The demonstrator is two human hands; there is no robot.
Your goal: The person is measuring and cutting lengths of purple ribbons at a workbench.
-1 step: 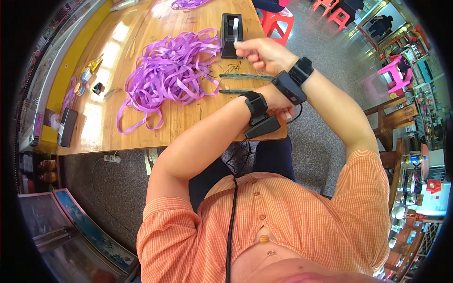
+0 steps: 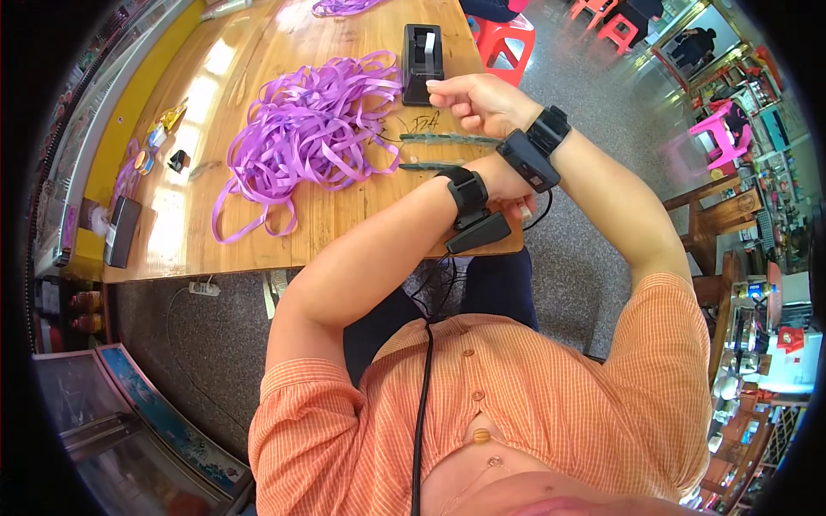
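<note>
My right hand (image 2: 482,99) is at the near end of a black tape dispenser (image 2: 411,64), thumb and forefinger pinched at its cutting end. Whether tape is between the fingertips is too small to tell. A white roll core (image 2: 429,41) shows inside the dispenser. My left hand (image 2: 506,185) is at the table's right corner, its fingers curled and mostly hidden behind the wrist devices. A small whitish piece (image 2: 526,212) shows at its fingertips. Two dark green strips (image 2: 447,138) lie between the hands. Left of them is a tangled heap of purple ribbon (image 2: 310,129).
The wooden table (image 2: 344,228) carries a dark box (image 2: 123,232) and small tape rolls (image 2: 144,162) at its left side. More purple ribbon (image 2: 344,7) lies at the far edge. A red stool (image 2: 508,47) stands beyond the right edge. A black cable (image 2: 423,404) hangs down my front.
My right hand has shifted very slightly at the dispenser's near end. The left hand and the ribbon heap look unchanged.
</note>
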